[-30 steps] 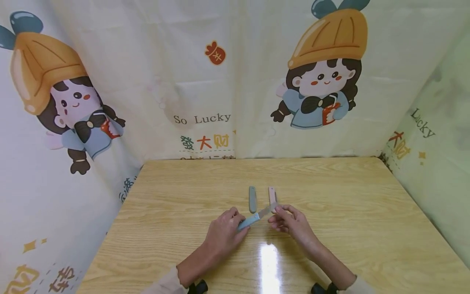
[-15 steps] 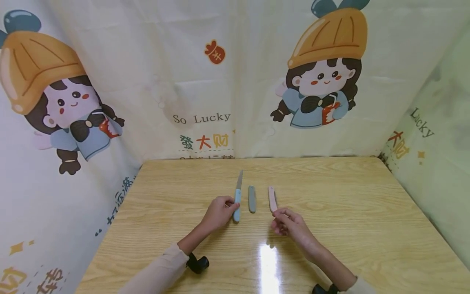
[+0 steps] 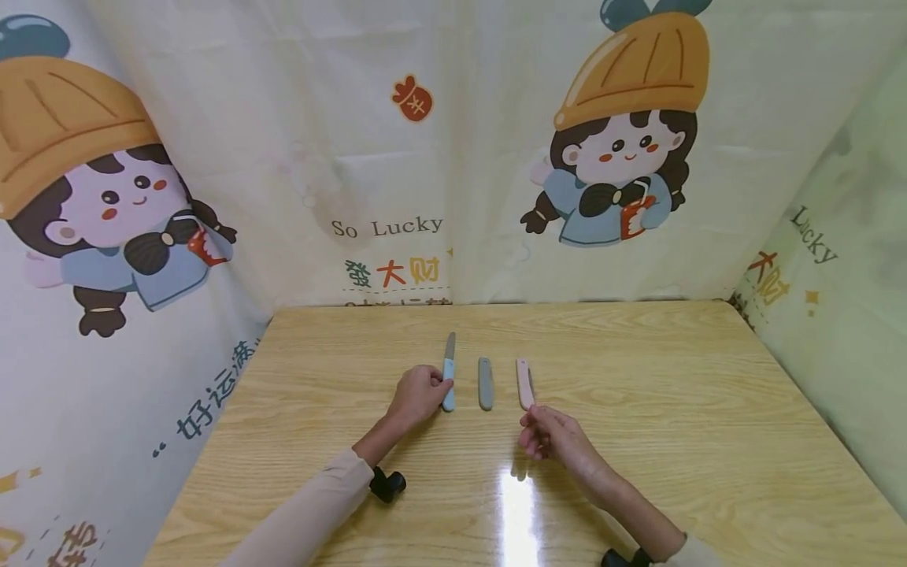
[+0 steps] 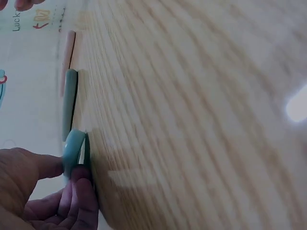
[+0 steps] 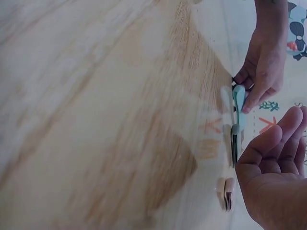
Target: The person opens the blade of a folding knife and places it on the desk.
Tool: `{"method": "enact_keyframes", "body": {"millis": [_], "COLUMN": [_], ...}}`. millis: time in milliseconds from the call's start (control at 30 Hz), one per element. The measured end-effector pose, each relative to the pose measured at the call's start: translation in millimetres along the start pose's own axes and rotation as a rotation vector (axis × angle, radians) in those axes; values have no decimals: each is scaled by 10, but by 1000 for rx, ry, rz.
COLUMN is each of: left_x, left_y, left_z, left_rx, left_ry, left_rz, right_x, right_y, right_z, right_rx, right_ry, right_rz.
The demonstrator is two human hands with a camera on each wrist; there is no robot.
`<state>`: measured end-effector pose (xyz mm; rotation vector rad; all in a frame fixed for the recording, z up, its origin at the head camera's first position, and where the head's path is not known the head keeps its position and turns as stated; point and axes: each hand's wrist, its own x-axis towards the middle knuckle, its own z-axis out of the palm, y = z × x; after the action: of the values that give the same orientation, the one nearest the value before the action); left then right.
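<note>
In the head view my left hand (image 3: 420, 391) pinches a light blue folding knife (image 3: 449, 368) by its handle, thumb on one side and fingers on the other. Its blade (image 3: 450, 346) is unfolded and points to the back wall. Beside it lies a grey-green folding knife (image 3: 485, 383), folded. Farther right is a pink folding knife (image 3: 524, 383), also folded. My right hand (image 3: 563, 441) hovers with fingertips at the near end of the pink knife. In the right wrist view the fingers (image 5: 290, 129) are loosely bent and hold nothing.
The knives lie in a row on a wood-grain table (image 3: 638, 370). A printed curtain (image 3: 496, 157) with cartoon figures encloses the back and sides. A bright reflection (image 3: 517, 512) shows on the near tabletop.
My left hand has carried the light blue knife forward and left, turning its blade toward the back, and set it beside the grey-green one. My right hand has come away from the blade.
</note>
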<state>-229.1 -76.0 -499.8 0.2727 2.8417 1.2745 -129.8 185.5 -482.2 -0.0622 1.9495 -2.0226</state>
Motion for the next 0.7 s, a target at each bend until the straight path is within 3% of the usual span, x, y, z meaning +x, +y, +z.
{"method": "enact_keyframes", "body": {"millis": [167,400,700], "left_x": [37,48,76], "left_y": [-24,-91,10], "left_z": [-22,-18,-11], "left_rx": [73,48,111], "left_ry": [1,-14,72], "left_rz": [24,50,88], "right_x": [1,17,30], "right_y": [-3,8,24], "right_z": [-15,-4,46], "right_rx": [-13,-22,-55], "right_ry": [-43,-60,-84], "right_rz": [-18,-18,-19]}}
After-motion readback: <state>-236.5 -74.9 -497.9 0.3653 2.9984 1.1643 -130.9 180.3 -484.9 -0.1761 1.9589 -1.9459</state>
